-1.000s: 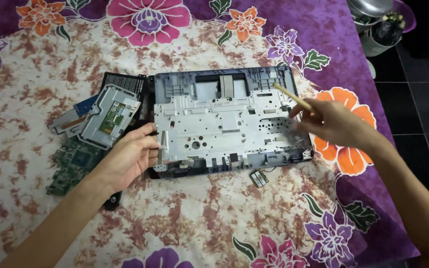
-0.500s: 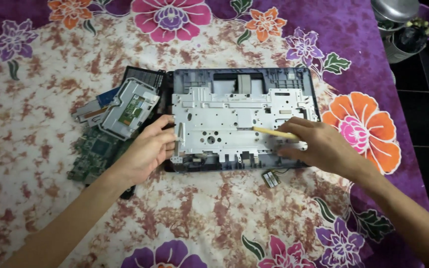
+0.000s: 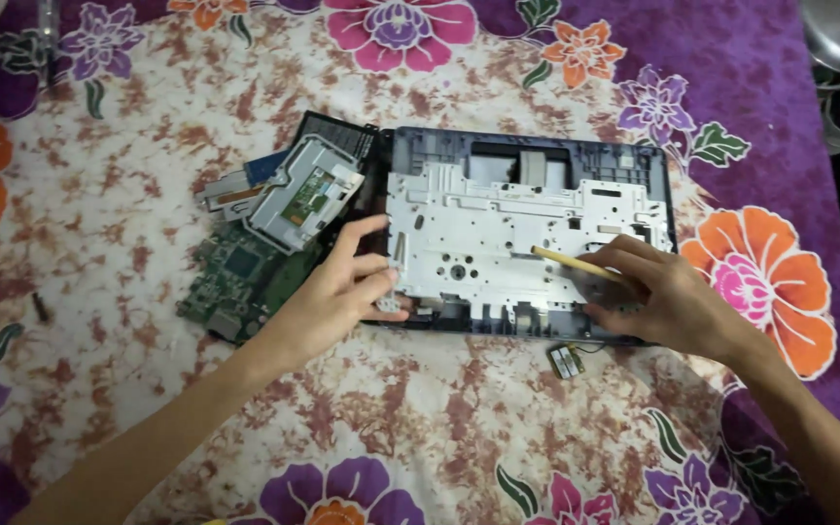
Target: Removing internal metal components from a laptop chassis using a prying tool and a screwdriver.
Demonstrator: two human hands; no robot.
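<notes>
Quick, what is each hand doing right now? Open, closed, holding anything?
Left hand: open, fingers spread, resting on the left edge of the laptop shell, gripping nothing.
Right hand: closed on a thin yellow stick, tip on the metal plate.

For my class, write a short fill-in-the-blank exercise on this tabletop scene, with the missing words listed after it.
1. The right hand holds a thin ____ stick over the metal plate of the opened laptop chassis.
2. The left hand rests on the plate's ____ edge.
3. A ____ circuit board lies left of the chassis, partly under a grey drive.
4. Everything sits on a ____ cloth.

Missing words: wooden; left; green; flowered
</notes>
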